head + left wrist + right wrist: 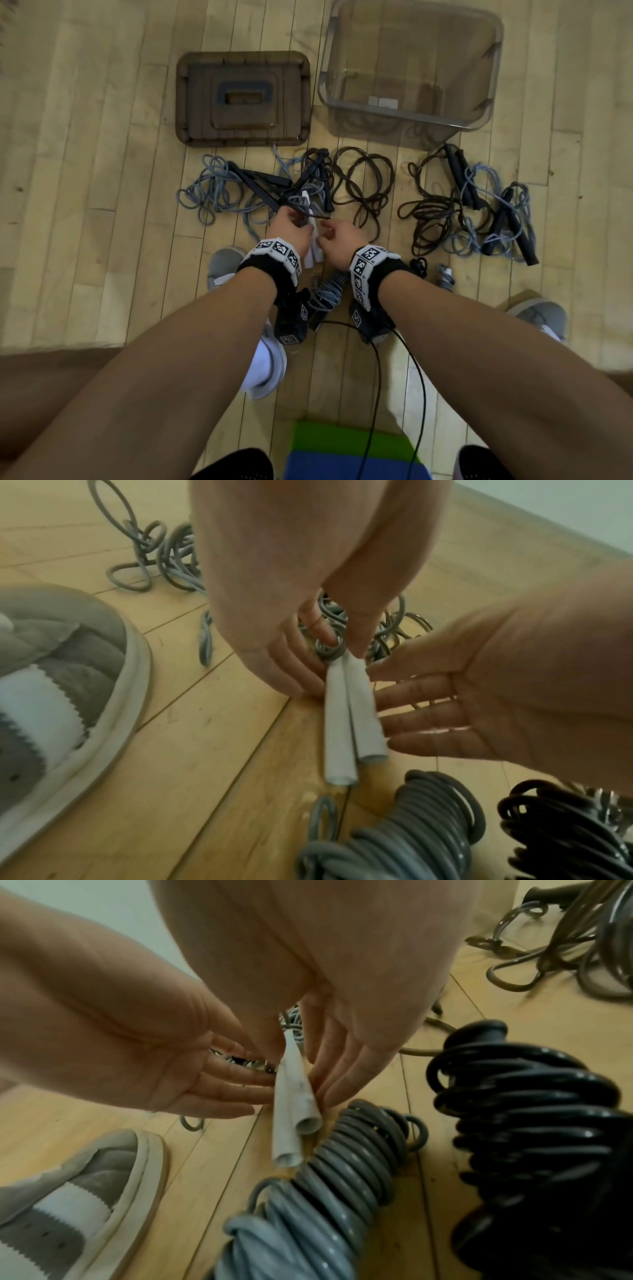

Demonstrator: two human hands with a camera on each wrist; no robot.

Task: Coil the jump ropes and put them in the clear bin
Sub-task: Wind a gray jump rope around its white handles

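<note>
From my head the light was dim and soft; the pale wooden plank floor [102, 171] bowed at the edges. Both wrist views were blurred and washed-out.

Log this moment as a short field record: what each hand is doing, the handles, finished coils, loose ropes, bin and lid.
left hand: pinches the tops of the white handles, which hang side by side
right hand: open, fingers straight beside the handles
finished coils: grey coil and black coil on the floor by the feet
loose ropes: grey tangle, brown loops, mixed pile
clear bin: no coil inside
lid: flat on the floor, left of the bin
</note>
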